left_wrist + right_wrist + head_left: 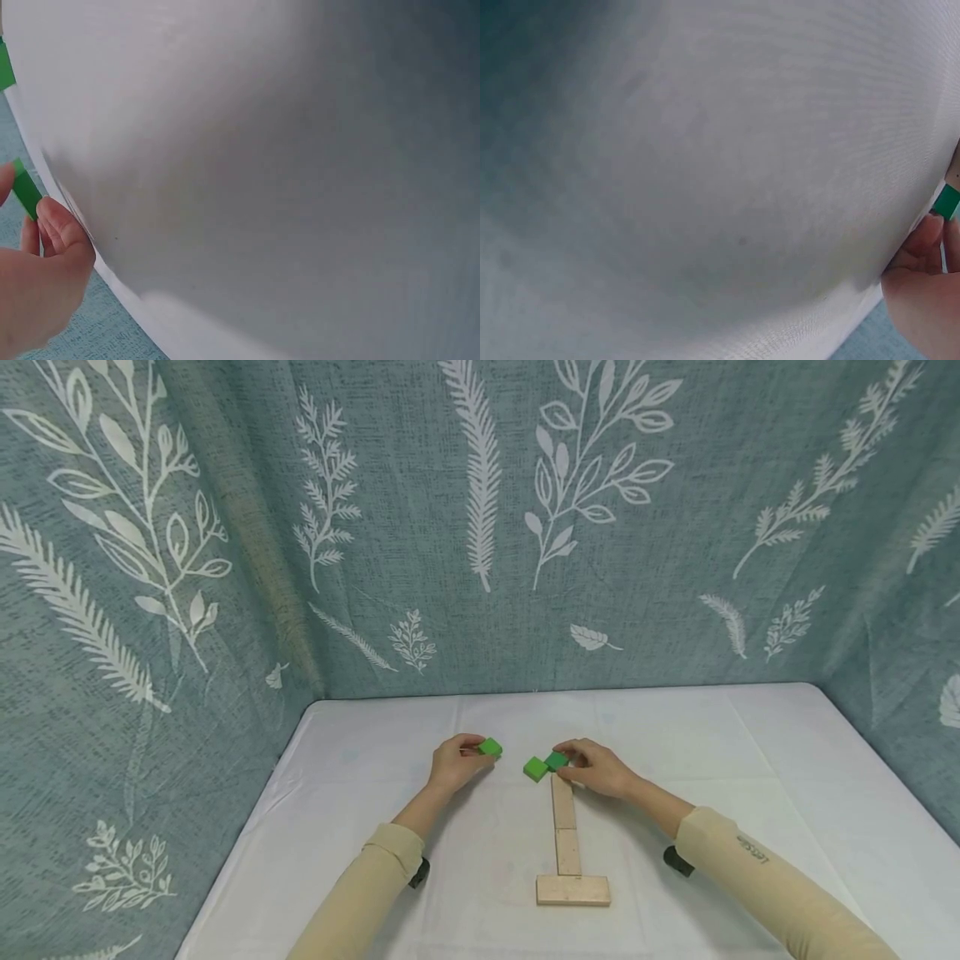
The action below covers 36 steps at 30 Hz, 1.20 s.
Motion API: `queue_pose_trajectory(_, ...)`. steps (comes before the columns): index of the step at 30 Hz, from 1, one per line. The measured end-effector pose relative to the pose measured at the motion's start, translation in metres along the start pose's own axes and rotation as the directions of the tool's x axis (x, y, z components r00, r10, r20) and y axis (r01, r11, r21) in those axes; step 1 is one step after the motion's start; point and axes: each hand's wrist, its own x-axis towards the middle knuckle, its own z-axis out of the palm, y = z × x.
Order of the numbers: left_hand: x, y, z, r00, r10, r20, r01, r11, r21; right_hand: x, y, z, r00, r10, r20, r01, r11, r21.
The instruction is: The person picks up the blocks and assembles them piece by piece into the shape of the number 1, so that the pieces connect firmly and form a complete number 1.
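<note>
Between thumb and fingers, my left hand point(453, 763) pinches a light green block point(491, 747), which also shows at the left edge of the left wrist view. My right hand point(600, 768) pinches a darker green block point(557, 761) at the top end of a row of wooden blocks. Touching or nearly touching that darker block on its left is another light green block point(536, 768). Two plain wooden blocks, an upper one point(563, 802) and a lower one point(568, 852), run end to end toward me. Across their near end lies a third wooden block point(573, 891).
A white cloth point(675, 727) covers the table. Behind it and at both sides hangs a blue-green curtain point(420, 527) with white leaf prints. Dark devices sit under each forearm, the left one point(420, 872) and the right one point(678, 862).
</note>
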Motion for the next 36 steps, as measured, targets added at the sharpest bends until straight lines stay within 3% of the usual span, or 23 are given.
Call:
queue_pose_trajectory(10,-0.007,0.006,0.000,0.997,-0.073,0.033,0.077,0.989,-0.128,0.000,-0.002,-0.001,1.000,-0.004,0.003,0.004,1.000,-0.007)
queue_pose_trajectory(16,-0.010,0.007,0.000,0.995,-0.082,0.062,0.091,0.983,-0.162,-0.001,-0.003,-0.001,1.000,-0.008,0.003,0.008,1.000,-0.005)
queue_pose_trajectory(29,-0.020,0.010,0.004,0.990,-0.080,0.112,0.098,0.982,-0.164,0.000,-0.002,-0.001,1.000,-0.005,-0.001,0.005,1.000,-0.010)
queue_pose_trajectory(36,-0.025,0.009,0.005,0.992,-0.072,0.108,0.086,0.987,-0.137,0.000,-0.001,-0.001,1.000,-0.011,-0.001,0.011,1.000,-0.012)
